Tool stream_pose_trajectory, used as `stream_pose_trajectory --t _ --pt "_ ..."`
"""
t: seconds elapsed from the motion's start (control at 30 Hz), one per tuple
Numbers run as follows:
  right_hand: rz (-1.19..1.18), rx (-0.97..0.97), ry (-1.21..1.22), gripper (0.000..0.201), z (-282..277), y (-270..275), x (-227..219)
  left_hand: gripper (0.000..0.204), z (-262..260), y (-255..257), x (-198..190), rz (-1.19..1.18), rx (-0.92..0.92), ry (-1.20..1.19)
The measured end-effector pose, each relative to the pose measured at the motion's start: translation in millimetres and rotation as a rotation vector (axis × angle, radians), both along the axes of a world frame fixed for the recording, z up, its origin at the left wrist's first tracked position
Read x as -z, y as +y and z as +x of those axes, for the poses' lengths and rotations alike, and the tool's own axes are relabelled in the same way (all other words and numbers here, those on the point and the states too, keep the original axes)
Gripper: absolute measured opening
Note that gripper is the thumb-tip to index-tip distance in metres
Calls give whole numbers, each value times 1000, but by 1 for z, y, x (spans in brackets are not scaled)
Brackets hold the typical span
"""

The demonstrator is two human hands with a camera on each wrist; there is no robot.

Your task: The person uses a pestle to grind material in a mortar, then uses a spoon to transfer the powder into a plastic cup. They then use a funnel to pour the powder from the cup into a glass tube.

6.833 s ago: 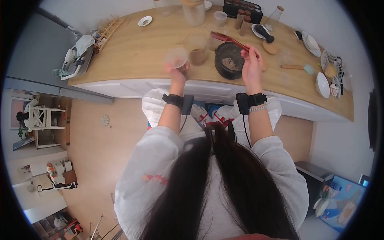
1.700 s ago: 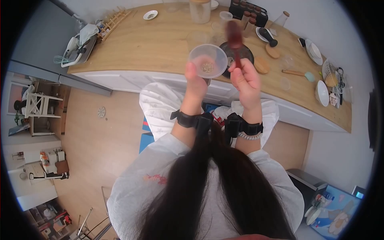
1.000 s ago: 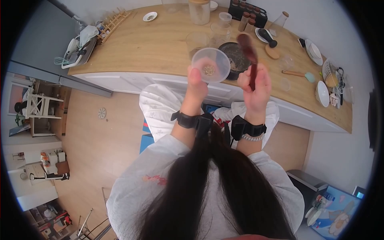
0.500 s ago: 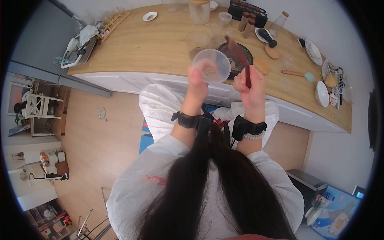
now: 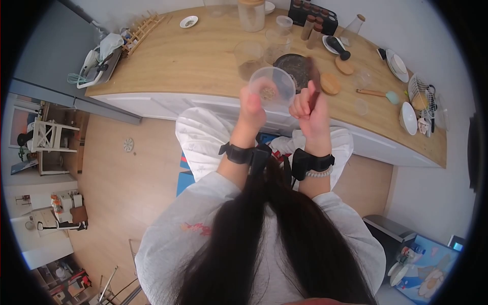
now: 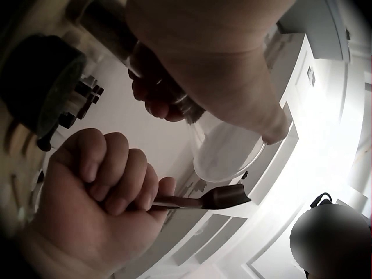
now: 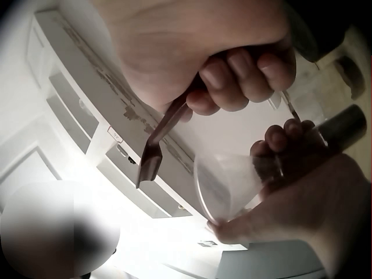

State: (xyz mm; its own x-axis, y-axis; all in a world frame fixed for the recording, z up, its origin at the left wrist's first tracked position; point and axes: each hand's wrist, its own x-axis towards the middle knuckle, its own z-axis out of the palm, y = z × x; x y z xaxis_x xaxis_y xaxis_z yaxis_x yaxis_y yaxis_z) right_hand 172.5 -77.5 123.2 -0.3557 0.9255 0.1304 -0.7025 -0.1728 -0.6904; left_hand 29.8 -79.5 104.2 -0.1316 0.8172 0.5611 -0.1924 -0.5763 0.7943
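Observation:
My left hand [image 5: 252, 107] grips a clear bottle [image 7: 302, 148] with dark contents at its far end, a clear funnel [image 5: 272, 84] set at its mouth. Small pale-brown bits lie inside the funnel in the head view. Just right of its rim, my right hand [image 5: 312, 112] grips the handle of a dark red-brown wooden spoon [image 6: 226, 197], fingers curled round it. The spoon's bowl end is blurred in the head view. Behind both hands stands a black mortar [image 5: 294, 63] with ground remains inside, partly hidden by the right hand and spoon.
Clear tubs [image 5: 249, 58] stand behind the funnel. Wooden lids [image 5: 329, 84] lie right of the mortar. A black pestle [image 5: 338, 47] rests on a small white plate. Further right are a spatula [image 5: 376, 95] and a white bowl [image 5: 408, 118]. Spice bottles [image 5: 308, 28] stand at the back.
Earlier, the spoon was over the mortar and the left hand was farther left. Since half a second ago, the right hand has shifted slightly left toward the funnel and the spoon stands more upright.

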Motion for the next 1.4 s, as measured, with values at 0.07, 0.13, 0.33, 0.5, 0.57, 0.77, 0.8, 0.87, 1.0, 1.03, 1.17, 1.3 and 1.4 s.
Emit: stream_pose_trajectory --t 0.07,0.13,0.33,0.5,0.57,0.77,0.8,0.87,1.0,1.03,1.17,1.3,1.4 --pt "78 81 -253 51 3 1 -4 74 -3 -1 -3 23 -9 63" --pt "76 57 -266 52 5 1 -5 75 4 -3 -4 -26 -22 -29" --pt "14 130 -475 53 -3 -2 -9 77 9 -13 -11 -151 44 -154" --pt "-101 -21 -120 46 2 0 -4 88 5 -13 -6 -274 117 -119" --pt "-97 347 -558 39 -7 -4 -14 87 15 -15 -17 -290 86 -179" --pt "-62 454 -499 30 -3 1 -1 86 21 -8 -6 -247 9 -222" --pt "-60 307 -321 30 3 1 4 86 22 -8 -6 -246 17 -223" --pt "-33 99 -7 27 8 6 10 87 7 -10 1 -278 158 -110" --pt "-57 326 -409 36 2 1 -1 87 19 -12 -12 -292 51 -201" --pt "-50 246 -265 37 5 3 3 87 11 -10 -5 -280 105 -156" --pt "-61 261 -309 42 2 1 0 88 28 -10 -17 -248 -90 -270" --pt "-34 154 -112 41 10 6 13 87 11 -9 -4 -261 83 -165" --pt "-60 306 -481 44 5 3 2 86 24 -11 -13 -252 27 -227"
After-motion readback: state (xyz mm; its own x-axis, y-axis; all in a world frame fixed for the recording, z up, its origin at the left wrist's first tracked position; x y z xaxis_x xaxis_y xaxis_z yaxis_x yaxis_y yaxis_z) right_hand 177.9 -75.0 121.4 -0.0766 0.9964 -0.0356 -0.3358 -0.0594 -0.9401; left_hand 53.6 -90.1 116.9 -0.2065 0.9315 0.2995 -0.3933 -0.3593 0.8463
